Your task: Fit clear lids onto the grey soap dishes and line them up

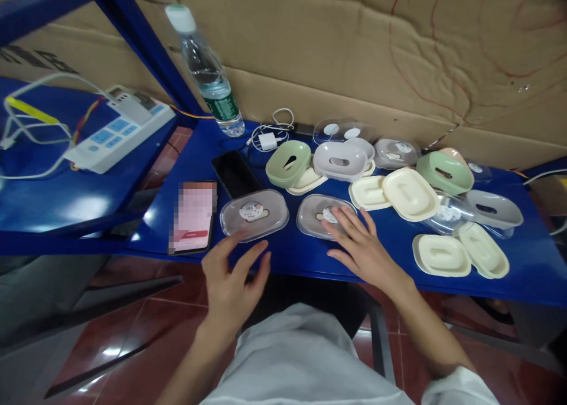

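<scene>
"How many lidded boxes are by the hands?"

"Two, each with a clear lid and a white sticker. One box [254,215] is just beyond the left hand [234,281]; the second box [311,216] is under the fingers of the right hand [368,248]. A similar grey box [397,154] sits well beyond the right hand."

"Is either one gripped?"

"No. The left fingers are curved and apart, with nothing between them, one tip at the near rim of its box; I can't tell if it touches. The right fingers lie loosely spread over the lid, thumb apart."

"And the rest of the tabletop [376,281]?"

"Two green dishes: one [282,156] beyond and between the hands, one [445,162] beyond and right of the right hand. Four cream pieces show plainly right of the right hand: two farther off, [367,195] and [411,193], and two [440,254] [484,250] nearer. Other cream edges peek from under dishes, too hidden to count."

"Phones?"

"Two: a lit phone [192,216] left and beyond the left hand, and a dark phone [234,173] straight beyond it. One bottle [217,92] and one white charger [268,140] stand farther past that hand."
</scene>
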`<state>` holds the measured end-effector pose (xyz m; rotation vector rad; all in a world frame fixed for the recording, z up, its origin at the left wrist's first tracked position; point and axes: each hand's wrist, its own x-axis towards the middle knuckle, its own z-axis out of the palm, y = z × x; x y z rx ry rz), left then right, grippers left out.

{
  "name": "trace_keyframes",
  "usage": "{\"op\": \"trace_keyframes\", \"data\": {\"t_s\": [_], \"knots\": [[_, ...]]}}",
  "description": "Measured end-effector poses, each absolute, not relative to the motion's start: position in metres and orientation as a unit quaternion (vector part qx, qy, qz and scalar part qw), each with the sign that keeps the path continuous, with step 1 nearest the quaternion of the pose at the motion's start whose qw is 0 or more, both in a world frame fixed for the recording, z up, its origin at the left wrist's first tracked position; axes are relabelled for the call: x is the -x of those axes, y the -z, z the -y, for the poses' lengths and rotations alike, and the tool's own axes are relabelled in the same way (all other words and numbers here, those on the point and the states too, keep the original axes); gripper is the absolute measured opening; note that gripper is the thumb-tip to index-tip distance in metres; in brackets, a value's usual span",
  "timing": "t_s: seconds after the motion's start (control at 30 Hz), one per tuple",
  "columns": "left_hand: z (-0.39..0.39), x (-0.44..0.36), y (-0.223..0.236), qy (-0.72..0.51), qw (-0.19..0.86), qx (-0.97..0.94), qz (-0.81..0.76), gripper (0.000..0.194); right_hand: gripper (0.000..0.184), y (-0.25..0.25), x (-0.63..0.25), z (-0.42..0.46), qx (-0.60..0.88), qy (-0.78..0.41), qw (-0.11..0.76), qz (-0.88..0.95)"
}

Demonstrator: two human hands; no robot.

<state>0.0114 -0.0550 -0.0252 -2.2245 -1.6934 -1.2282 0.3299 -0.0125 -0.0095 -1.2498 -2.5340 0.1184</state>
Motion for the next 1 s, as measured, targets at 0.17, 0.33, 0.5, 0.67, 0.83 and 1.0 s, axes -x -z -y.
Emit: {"op": "trace_keyframes", "data": {"t_s": [0.17, 0.33, 0.5, 0.67, 0.83, 1.0], "knots": [[0.043, -0.001, 0.038, 0.358, 0.043, 0.742, 0.565, 0.039, 0.074, 0.016, -0.371, 0.005, 0.53, 0.0, 0.204, 0.823], [0.033, -0.014, 0.044, 0.33, 0.028, 0.779, 0.532, 0.04, 0.069, 0.034, -0.379, 0.022, 0.562, 0.035, 0.151, 0.812], [0.038, -0.046, 0.03, 0.352, 0.01, 0.798, 0.49, 0.033, 0.057, 0.032, -0.378, 0.042, 0.576, -0.002, 0.156, 0.803], [0.045, -0.078, 0.033, 0.298, -0.029, 0.857, 0.42, 0.035, 0.053, 0.03, -0.389, 0.062, 0.581, -0.006, 0.201, 0.789], [0.026, -0.101, 0.04, 0.229, -0.02, 0.858, 0.46, 0.051, 0.044, 0.037, -0.385, 0.059, 0.585, 0.015, 0.204, 0.785], [0.021, -0.115, 0.034, 0.247, -0.078, 0.858, 0.443, 0.062, 0.028, 0.039, -0.382, 0.07, 0.577, -0.008, 0.268, 0.771]]}}
